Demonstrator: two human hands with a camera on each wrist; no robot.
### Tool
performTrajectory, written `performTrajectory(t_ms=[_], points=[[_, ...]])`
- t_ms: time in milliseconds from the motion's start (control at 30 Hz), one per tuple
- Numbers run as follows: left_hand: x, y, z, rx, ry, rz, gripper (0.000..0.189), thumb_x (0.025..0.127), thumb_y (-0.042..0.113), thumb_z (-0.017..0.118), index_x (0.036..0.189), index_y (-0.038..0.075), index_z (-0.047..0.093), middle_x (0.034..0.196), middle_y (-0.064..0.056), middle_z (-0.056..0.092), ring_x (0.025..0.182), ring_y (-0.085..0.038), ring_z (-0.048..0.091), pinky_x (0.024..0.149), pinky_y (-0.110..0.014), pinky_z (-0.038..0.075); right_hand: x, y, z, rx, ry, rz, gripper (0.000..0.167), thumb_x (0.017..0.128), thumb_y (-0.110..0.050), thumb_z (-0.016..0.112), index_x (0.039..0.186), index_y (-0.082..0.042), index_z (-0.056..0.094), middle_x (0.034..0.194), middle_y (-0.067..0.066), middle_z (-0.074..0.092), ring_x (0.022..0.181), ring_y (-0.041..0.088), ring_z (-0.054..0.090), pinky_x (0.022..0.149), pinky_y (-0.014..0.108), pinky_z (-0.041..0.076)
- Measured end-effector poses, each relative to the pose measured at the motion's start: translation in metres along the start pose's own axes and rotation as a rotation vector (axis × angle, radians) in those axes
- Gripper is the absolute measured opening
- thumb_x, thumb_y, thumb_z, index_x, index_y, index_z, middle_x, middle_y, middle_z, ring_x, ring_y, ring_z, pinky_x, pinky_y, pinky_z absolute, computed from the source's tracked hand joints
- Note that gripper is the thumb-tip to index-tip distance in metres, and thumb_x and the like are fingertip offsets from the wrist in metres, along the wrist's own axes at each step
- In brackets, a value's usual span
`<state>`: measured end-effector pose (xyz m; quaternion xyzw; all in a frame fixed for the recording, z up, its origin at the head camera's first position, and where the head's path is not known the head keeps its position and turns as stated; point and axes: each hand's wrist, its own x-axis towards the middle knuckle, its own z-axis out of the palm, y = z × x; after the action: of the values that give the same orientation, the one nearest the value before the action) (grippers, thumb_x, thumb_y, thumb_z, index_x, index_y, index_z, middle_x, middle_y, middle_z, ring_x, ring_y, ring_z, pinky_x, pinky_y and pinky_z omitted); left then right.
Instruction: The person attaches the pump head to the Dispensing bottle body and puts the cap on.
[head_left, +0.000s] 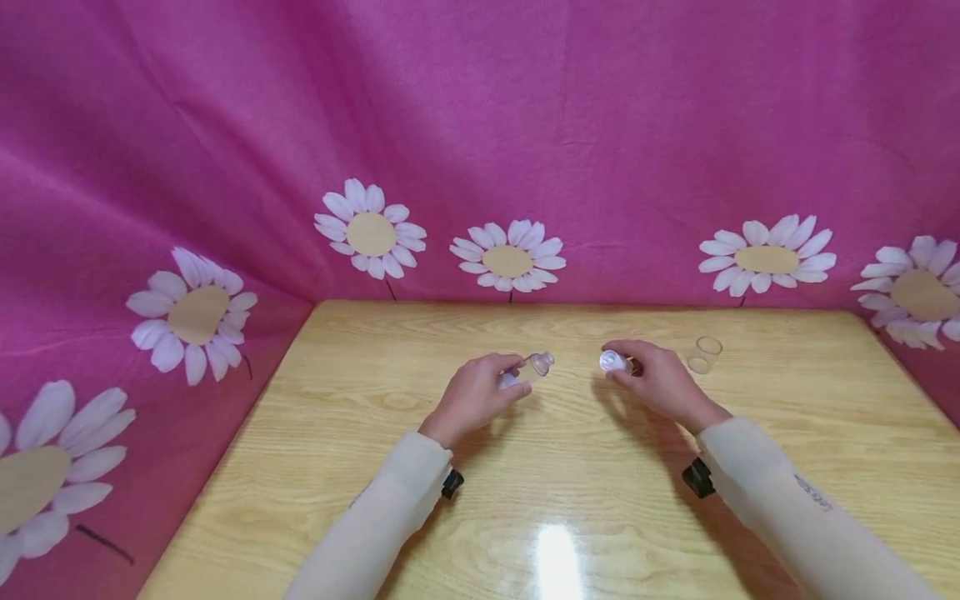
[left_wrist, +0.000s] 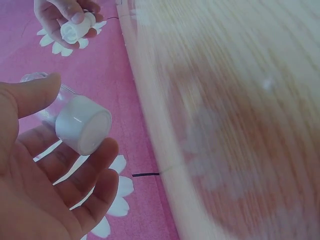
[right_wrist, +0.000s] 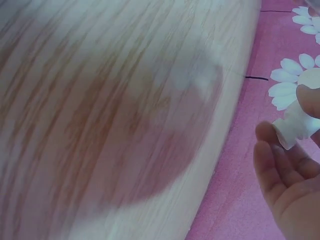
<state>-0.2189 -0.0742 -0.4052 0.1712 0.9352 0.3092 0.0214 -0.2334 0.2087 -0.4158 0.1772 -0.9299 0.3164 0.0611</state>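
Note:
My left hand (head_left: 480, 390) grips a small clear bottle (head_left: 540, 363) between thumb and fingers. Its see-through neck points right in the head view, and its white end (left_wrist: 84, 125) faces the camera in the left wrist view. Across a short gap, my right hand (head_left: 660, 379) pinches a white pump-like top (head_left: 612, 361) with a round, ridged opening turned toward the left. The right wrist view catches that same white top (right_wrist: 295, 124) at its right edge, partly cut off and behind the thumb. Both pieces are held above the table, apart from each other.
A clear, hollow cylinder (head_left: 703, 356) like a cap lies on the wooden table (head_left: 375, 500), just right of my right hand. A pink cloth with daisies (head_left: 480, 125) hangs behind the far edge and along the sides. Light glares on the table's near part.

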Motion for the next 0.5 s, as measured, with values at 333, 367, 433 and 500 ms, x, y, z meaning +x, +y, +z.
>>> performTrajectory(t_ms=[333, 367, 433, 500], points=[[-0.004, -0.001, -0.001, 0.010, 0.003, 0.021, 0.046, 0.092, 0.034, 0.070, 0.135, 0.019, 0.062, 0.125, -0.001, 0.068, 0.096, -0.015, 0.060, 0.083, -0.032, 0.050, -0.004, -0.009, 0.001, 0.020, 0.017, -0.025, 0.043, 0.091, -0.011, 0.070, 0.131, 0.000, 0.061, 0.110, 0.020, 0.071, 0.088, 0.024, 0.067, 0.076, 0.032, 0.055], [-0.004, 0.000, -0.001, 0.012, 0.004, 0.028, 0.046, 0.092, 0.034, 0.070, 0.135, 0.019, 0.062, 0.125, -0.002, 0.068, 0.097, -0.016, 0.060, 0.083, -0.033, 0.050, -0.004, -0.009, 0.001, 0.023, 0.021, -0.022, 0.043, 0.090, -0.011, 0.071, 0.130, 0.000, 0.061, 0.109, 0.019, 0.071, 0.088, 0.025, 0.068, 0.076, 0.035, 0.056], [-0.004, 0.001, -0.001, 0.012, 0.003, 0.033, 0.046, 0.092, 0.035, 0.070, 0.135, 0.018, 0.062, 0.127, -0.002, 0.068, 0.098, -0.016, 0.061, 0.084, -0.034, 0.050, -0.005, -0.010, 0.000, 0.029, 0.024, -0.014, 0.040, 0.090, -0.011, 0.071, 0.127, 0.000, 0.061, 0.106, 0.018, 0.071, 0.089, 0.027, 0.068, 0.078, 0.038, 0.056], [-0.004, 0.001, -0.001, 0.013, 0.002, 0.031, 0.046, 0.092, 0.034, 0.070, 0.135, 0.018, 0.063, 0.129, -0.002, 0.068, 0.101, -0.017, 0.062, 0.086, -0.035, 0.051, -0.005, -0.011, -0.001, 0.037, 0.029, -0.008, 0.036, 0.090, -0.011, 0.071, 0.122, 0.001, 0.061, 0.104, 0.017, 0.071, 0.090, 0.027, 0.069, 0.078, 0.037, 0.056]])
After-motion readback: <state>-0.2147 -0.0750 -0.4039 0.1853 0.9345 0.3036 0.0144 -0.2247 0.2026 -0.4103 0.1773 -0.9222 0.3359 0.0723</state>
